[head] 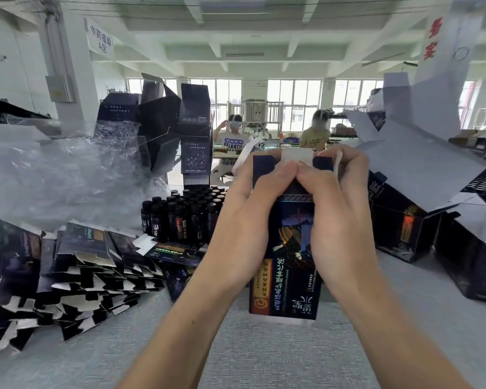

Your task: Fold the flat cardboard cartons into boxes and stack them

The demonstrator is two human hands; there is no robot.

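Flap-tucking looks to be the step in hand: the person holds a dark printed carton (pixel 289 265) upright just above the grey counter (pixel 264 357), in the middle of the view, with its print upside down. The left hand (pixel 244 211) wraps the carton's left side and the right hand (pixel 340 211) its right side. The fingers curl round behind, and the two thumbs meet at the top front, pressing near a white flap (pixel 296 158) that stands at the upper end. To do it well, the person would likely square the tube first and fold the side tabs inward. Next the white flap would be bent along its crease and its tongue slid inside the front wall, both thumbs pushing evenly so the card does not buckle or tear. Whether the lower end is closed cannot be told. Flat cartons (pixel 76 270) lie heaped at the left beside dark bottles (pixel 185 217); folded boxes (pixel 404 231) are piled at the right, where the finished one would probably go
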